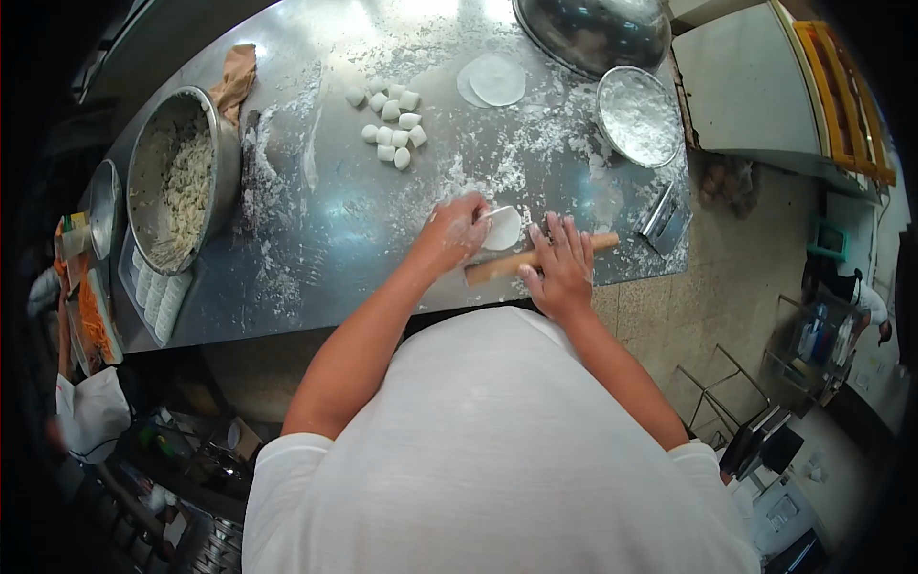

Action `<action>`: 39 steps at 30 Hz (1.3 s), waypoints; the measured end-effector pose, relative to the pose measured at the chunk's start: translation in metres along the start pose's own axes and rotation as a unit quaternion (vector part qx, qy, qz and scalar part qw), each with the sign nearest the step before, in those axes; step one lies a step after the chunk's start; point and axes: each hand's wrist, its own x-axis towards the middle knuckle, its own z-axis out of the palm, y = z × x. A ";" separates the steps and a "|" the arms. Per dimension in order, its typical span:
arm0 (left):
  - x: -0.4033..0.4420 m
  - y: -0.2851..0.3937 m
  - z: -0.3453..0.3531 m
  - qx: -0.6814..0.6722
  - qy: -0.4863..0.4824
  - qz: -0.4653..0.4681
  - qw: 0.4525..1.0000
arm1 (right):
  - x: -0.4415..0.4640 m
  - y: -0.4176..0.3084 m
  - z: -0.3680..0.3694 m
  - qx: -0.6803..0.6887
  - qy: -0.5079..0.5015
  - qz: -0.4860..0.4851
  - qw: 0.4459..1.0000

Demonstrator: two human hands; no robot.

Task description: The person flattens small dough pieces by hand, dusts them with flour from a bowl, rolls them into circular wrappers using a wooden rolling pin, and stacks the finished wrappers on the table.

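My left hand (457,232) pinches the left edge of a small round dough wrapper (503,229) at the front of the floury steel table. Just to its right, my right hand (562,268) lies flat, fingers stretched, on a wooden rolling pin (502,268). The pin slants slightly up to the right, close below the wrapper. Farther back sits a group of white dough pieces (390,111). Two thin rolled wrappers (497,80) overlap behind them, toward the right.
A metal bowl of filling (232,158) stands at the left, near a tray of shaped dumplings (164,304). A bowl of flour (640,117) and a metal scraper (659,212) are at the right. A large dark metal bowl (593,36) rests at the back. Another person's white sleeve (94,413) shows lower left.
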 end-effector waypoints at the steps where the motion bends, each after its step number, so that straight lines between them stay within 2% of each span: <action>1: -0.005 0.000 -0.001 -0.087 -0.049 -0.089 0.991 | -0.006 -0.002 -0.001 0.008 -0.004 -0.012 1.000; 3: -0.009 0.002 -0.004 -0.054 -0.051 -0.074 0.995 | 0.022 -0.006 -0.004 -0.015 -0.035 0.024 0.999; 5: -0.008 0.005 -0.005 -0.020 -0.056 -0.054 0.997 | 0.077 -0.013 -0.008 -0.029 -0.008 0.050 0.998; 8: 0.017 0.004 -0.003 0.052 0.089 0.077 0.992 | 0.135 -0.008 0.007 -0.016 0.066 0.064 0.996; 9: 0.024 0.003 -0.002 0.054 0.093 0.083 0.991 | 0.144 -0.008 0.006 -0.008 0.111 0.056 0.992; 12: 0.034 0.003 -0.004 0.084 0.082 0.133 0.984 | 0.116 -0.011 -0.003 0.004 0.105 0.056 0.993; 15: 0.019 0.005 -0.010 0.113 0.053 0.111 0.986 | 0.034 -0.001 0.013 -0.003 0.052 0.021 0.998; 18: -0.004 0.002 -0.009 -0.079 -0.019 -0.079 0.994 | -0.008 0.001 0.009 0.012 0.021 -0.005 1.000; 20: -0.011 -0.006 -0.007 -0.067 -0.029 -0.076 0.994 | -0.004 0.000 0.011 0.019 0.008 -0.004 1.000; 22: -0.012 -0.003 -0.007 -0.052 -0.043 -0.072 0.995 | 0.055 -0.010 0.002 -0.044 -0.016 0.025 0.999; 24: 0.000 0.006 -0.010 0.001 0.033 -0.018 0.999 | 0.107 -0.017 -0.002 -0.035 0.014 0.068 0.997; 25: 0.009 0.003 -0.009 0.003 0.033 -0.013 0.999 | 0.125 -0.013 0.005 -0.035 0.019 0.071 0.997; 27: 0.027 -0.004 -0.006 0.054 0.099 0.121 0.986 | 0.147 -0.010 0.009 -0.026 0.108 0.050 0.993; 28: 0.031 -0.006 -0.006 0.056 0.105 0.128 0.985 | 0.141 -0.010 0.006 -0.010 0.117 0.041 0.992; 30: 0.035 -0.010 -0.005 0.108 0.080 0.208 0.969 | 0.106 -0.011 0.004 -0.010 0.102 0.040 0.994; 31: 0.032 -0.008 -0.007 0.107 0.088 0.207 0.969 | 0.082 -0.011 0.007 -0.004 0.080 0.046 0.996; 33: 0.018 0.001 -0.011 0.030 0.037 0.089 0.995 | 0.024 -0.004 0.010 -0.012 0.014 0.016 1.000; 34: 0.008 0.008 -0.013 -0.015 0.017 0.003 1.000 | 0.003 0.000 0.013 -0.013 0.011 0.015 1.000; 35: 0.002 0.000 -0.008 -0.016 0.015 0.001 1.000 | -0.015 0.005 0.016 -0.007 0.007 0.000 1.000; 36: -0.004 -0.014 -0.001 -0.087 0.001 -0.045 0.995 | -0.025 0.007 0.020 0.001 0.001 -0.012 1.000; 37: -0.007 -0.018 0.001 -0.156 -0.014 -0.093 0.983 | -0.014 0.001 0.012 0.004 -0.005 -0.007 1.000; 39: -0.009 -0.013 -0.001 -0.129 -0.011 -0.103 0.986 | 0.030 -0.005 0.003 -0.006 -0.021 0.006 1.000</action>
